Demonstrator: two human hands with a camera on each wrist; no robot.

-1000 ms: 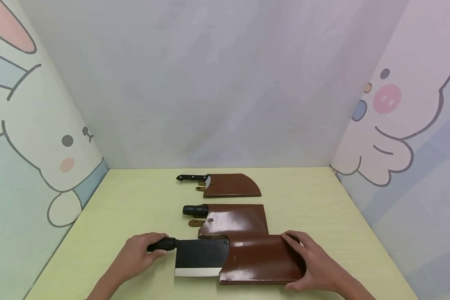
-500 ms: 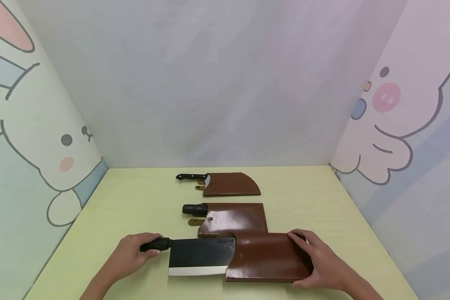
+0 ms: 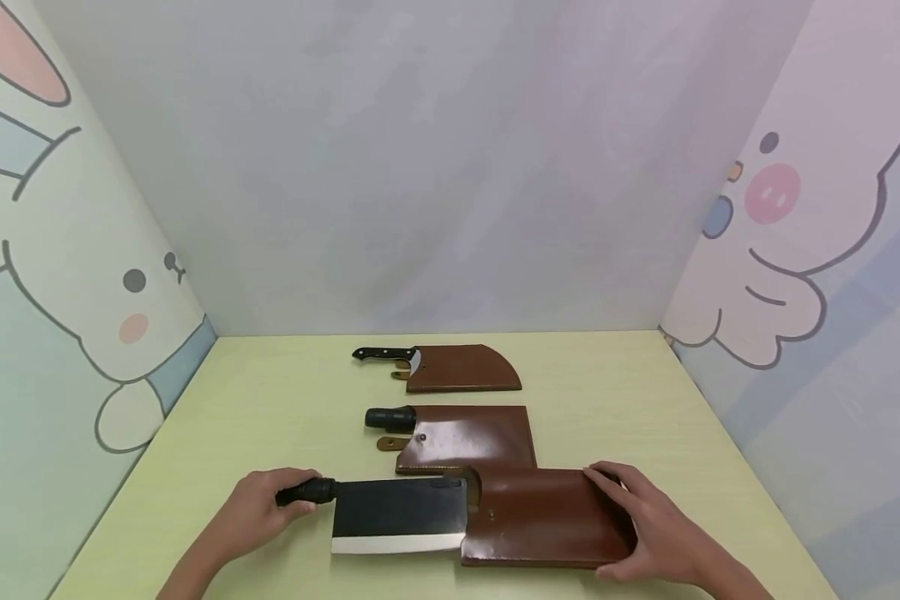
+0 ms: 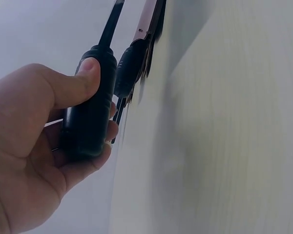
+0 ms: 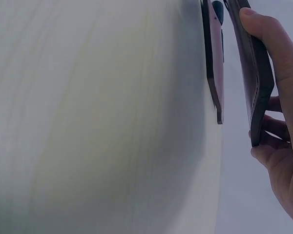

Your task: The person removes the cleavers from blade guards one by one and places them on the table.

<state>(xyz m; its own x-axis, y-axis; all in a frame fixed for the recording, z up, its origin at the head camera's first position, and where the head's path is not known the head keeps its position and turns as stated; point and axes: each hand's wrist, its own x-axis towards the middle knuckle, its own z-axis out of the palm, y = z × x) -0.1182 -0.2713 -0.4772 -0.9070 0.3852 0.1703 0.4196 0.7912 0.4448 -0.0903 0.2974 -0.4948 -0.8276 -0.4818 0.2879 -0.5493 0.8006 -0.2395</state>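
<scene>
In the head view my left hand grips the black handle of a cleaver. Its broad dark blade with a bright cutting edge points right. In the left wrist view the fingers and thumb wrap the ribbed handle. My right hand holds a brown leather knife sheath by its right end, thumb on one edge and fingers on the other. The right wrist view shows the sheath's edge raised off the table. The blade's front end sits right at the sheath's mouth, with almost the whole blade showing.
Behind lies a second cleaver in a brown sheath, partly overlapped by the held sheath in this view. Farther back is a sheathed knife with a riveted black handle. Pale walls border the yellow table at the back and sides.
The cleaver has moved left in my left hand, while my right hand has drawn the sheath right. More of the blade shows, its front end now at the sheath's mouth.
</scene>
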